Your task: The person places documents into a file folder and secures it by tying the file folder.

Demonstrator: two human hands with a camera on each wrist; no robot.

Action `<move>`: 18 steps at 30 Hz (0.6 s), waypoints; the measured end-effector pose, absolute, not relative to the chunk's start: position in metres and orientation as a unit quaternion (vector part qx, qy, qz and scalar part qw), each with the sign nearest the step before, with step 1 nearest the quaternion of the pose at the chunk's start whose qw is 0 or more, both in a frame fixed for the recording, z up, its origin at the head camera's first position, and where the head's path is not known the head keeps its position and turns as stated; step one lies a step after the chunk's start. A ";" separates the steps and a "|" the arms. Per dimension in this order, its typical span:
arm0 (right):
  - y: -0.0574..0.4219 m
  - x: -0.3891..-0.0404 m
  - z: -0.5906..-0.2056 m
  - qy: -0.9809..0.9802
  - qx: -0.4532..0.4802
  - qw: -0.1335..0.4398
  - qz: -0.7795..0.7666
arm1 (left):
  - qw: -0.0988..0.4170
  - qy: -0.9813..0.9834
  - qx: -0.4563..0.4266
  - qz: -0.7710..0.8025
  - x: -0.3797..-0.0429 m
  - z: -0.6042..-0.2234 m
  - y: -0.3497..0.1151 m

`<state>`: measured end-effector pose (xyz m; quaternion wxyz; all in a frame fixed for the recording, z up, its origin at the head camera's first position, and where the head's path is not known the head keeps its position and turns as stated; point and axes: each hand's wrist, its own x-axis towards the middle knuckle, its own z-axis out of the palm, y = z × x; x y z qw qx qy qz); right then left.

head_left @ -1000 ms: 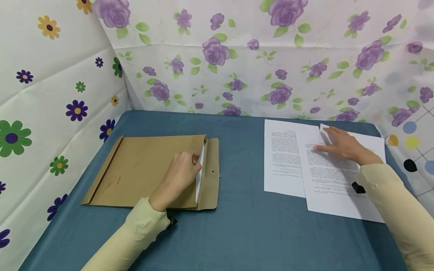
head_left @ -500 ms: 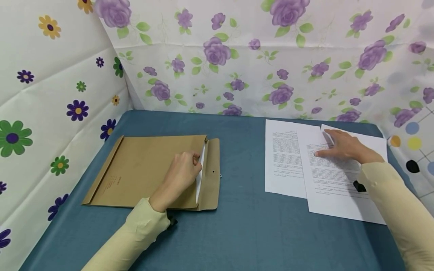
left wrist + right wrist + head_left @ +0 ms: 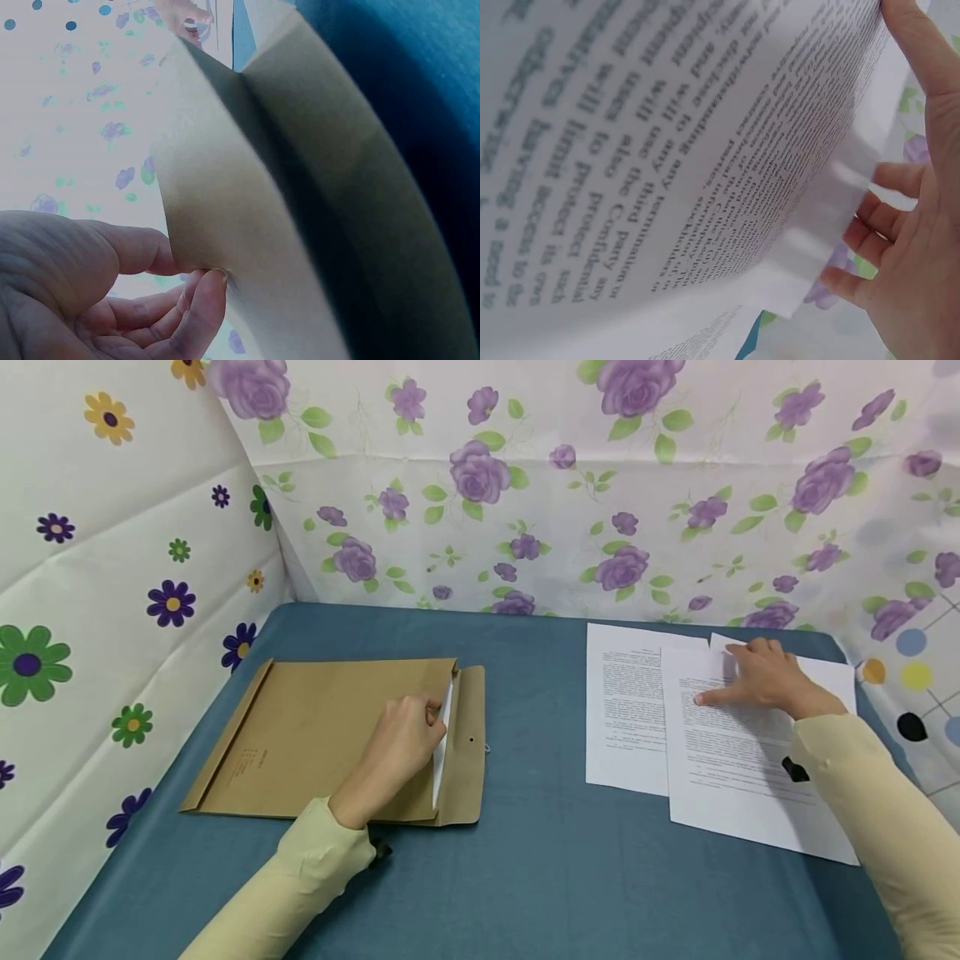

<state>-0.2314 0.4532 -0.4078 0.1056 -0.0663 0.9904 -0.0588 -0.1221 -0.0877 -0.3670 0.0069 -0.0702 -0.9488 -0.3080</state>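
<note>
A brown paper document envelope (image 3: 322, 727) lies at the left on the blue table. At its right-hand opening my left hand (image 3: 397, 735) pinches the brown edge of the mouth between thumb and fingers, plain in the left wrist view. White paper (image 3: 441, 760) shows inside the gap. On the right, my right hand (image 3: 772, 681) rests on a printed sheet (image 3: 720, 752), thumb stretched over the text. Its other fingers meet the sheet's far edge, their tips partly hard to make out in the right wrist view. Other sheets lie beneath, one printed sheet (image 3: 626, 710) jutting out left.
The envelope's flap (image 3: 468, 735) lies folded out to the right, with a small hole and a bit of string. Blue cloth (image 3: 540, 760) covers the table between envelope and papers. Flower-printed sheeting (image 3: 480, 527) stands behind and at the sides.
Under my right hand the top sheet has turned slightly, its near-left corner shifting left and away. The right fingers have moved a little to the right. My left hand has not moved.
</note>
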 end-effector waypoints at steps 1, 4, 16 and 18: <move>0.453 -0.231 -0.407 0.991 -0.066 0.101 -0.058 | 0.006 -0.949 -0.070 -0.309 -0.122 -0.367 -0.088; 0.450 -0.229 -0.405 0.993 -0.063 0.086 -0.055 | 0.006 -0.949 -0.071 -0.308 -0.123 -0.367 -0.088; 0.450 -0.220 -0.387 0.997 -0.045 0.025 -0.049 | 0.008 -0.950 -0.072 -0.304 -0.123 -0.367 -0.086; 0.452 -0.216 -0.382 0.997 -0.046 0.025 -0.060 | 0.008 -0.950 -0.072 -0.304 -0.123 -0.367 -0.086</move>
